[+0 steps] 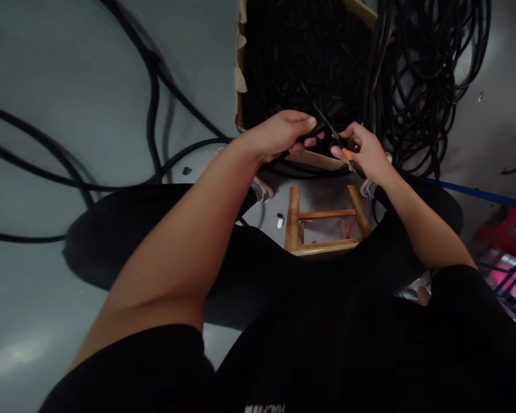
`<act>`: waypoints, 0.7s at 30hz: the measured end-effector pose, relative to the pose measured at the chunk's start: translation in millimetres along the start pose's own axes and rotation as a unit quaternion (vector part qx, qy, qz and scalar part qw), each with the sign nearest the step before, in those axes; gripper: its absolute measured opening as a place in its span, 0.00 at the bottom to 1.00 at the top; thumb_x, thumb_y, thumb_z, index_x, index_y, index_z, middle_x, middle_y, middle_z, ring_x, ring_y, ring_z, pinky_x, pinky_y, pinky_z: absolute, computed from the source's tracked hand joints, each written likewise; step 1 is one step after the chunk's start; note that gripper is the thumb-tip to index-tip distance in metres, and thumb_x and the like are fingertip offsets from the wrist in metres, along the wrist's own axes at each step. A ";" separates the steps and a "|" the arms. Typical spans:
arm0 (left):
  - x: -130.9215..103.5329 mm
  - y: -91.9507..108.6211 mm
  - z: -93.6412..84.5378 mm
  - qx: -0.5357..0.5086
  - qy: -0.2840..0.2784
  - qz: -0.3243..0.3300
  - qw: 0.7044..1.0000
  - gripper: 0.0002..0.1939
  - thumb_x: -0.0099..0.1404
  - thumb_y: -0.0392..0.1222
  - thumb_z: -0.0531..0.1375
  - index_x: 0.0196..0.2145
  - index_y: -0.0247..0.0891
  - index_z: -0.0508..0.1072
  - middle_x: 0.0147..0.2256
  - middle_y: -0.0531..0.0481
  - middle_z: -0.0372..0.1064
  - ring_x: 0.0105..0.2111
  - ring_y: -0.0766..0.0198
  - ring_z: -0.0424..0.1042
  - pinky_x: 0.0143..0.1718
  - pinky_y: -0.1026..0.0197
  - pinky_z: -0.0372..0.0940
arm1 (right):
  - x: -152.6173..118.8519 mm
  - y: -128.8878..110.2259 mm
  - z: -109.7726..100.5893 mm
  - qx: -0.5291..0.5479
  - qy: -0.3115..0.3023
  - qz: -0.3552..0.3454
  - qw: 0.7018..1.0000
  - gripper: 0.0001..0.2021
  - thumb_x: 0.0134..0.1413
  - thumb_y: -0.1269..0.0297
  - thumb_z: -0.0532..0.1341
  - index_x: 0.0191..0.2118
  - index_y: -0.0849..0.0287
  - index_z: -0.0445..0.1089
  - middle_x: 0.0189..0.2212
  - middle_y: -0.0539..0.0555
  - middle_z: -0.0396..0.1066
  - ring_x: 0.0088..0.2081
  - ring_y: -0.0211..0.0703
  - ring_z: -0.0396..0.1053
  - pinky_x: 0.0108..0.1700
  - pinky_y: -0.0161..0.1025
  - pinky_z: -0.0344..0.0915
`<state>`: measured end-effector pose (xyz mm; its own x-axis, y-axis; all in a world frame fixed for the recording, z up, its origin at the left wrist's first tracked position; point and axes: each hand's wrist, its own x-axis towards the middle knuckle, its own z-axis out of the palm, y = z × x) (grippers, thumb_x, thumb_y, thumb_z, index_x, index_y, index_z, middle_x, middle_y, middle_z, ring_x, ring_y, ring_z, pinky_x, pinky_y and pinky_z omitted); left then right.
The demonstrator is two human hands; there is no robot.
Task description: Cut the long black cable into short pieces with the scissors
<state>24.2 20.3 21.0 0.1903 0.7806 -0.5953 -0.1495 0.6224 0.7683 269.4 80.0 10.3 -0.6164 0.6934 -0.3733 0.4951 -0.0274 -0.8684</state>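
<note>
Over the near edge of a cardboard box (239, 80), my left hand (286, 135) is closed on a black hose (313, 134). My right hand (363, 150), just to the right, grips scissors with an orange and black handle (348, 155). The scissors' blades (327, 123) point up and to the left, and are apart, close beside the hose end at my left fingertips. Many short black pieces (301, 51) fill the box beneath and beyond both hands.
A large coil of black hose (425, 74) lies right of the box. More hose (155, 97) loops across the floor on the left. A wooden stool (293, 221) stands between my legs, and a red stool (509, 232) is at the far right.
</note>
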 end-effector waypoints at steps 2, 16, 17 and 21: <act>3.3 -1.4 -3.8 0.002 0.039 0.028 0.999 0.14 0.83 0.38 0.60 0.36 0.34 0.74 0.28 0.53 0.66 0.23 0.71 0.60 0.27 0.64 0.54 | 1.0 4.6 -2.3 -0.011 0.007 0.003 1.000 0.36 0.53 0.24 0.73 0.47 0.52 0.67 0.31 0.47 0.62 0.33 0.43 0.68 0.34 0.41 0.71; 13.2 -5.4 6.4 -0.130 0.126 0.070 0.981 0.09 0.71 0.27 0.66 0.38 0.38 0.72 0.39 0.50 0.74 0.39 0.63 0.70 0.43 0.58 0.69 | -5.3 -20.2 2.4 -0.155 -0.036 -0.028 0.987 0.21 0.59 0.50 0.73 0.52 0.55 0.73 0.42 0.53 0.73 0.44 0.49 0.71 0.53 0.51 0.71; 14.4 -7.2 5.3 -0.117 0.130 0.074 0.982 0.08 0.73 0.28 0.66 0.39 0.38 0.73 0.40 0.49 0.74 0.40 0.63 0.70 0.44 0.58 0.69 | -5.2 -19.5 2.6 -0.155 -0.032 -0.017 0.987 0.21 0.59 0.49 0.73 0.51 0.55 0.73 0.40 0.51 0.72 0.43 0.48 0.70 0.51 0.50 0.71; 20.0 -16.0 -8.2 0.016 0.182 0.101 0.978 0.06 0.74 0.33 0.68 0.43 0.39 0.74 0.39 0.50 0.76 0.42 0.61 0.73 0.49 0.55 0.69 | -3.3 -9.1 1.5 -0.119 0.002 0.021 0.993 0.25 0.58 0.41 0.74 0.49 0.54 0.71 0.35 0.48 0.68 0.39 0.45 0.68 0.46 0.47 0.70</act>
<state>22.5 26.4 -5.0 -0.1982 0.8596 -0.4710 -0.1179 0.4561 0.8821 265.9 76.9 18.9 -0.5895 0.6981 -0.4063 0.6514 0.1135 -0.7502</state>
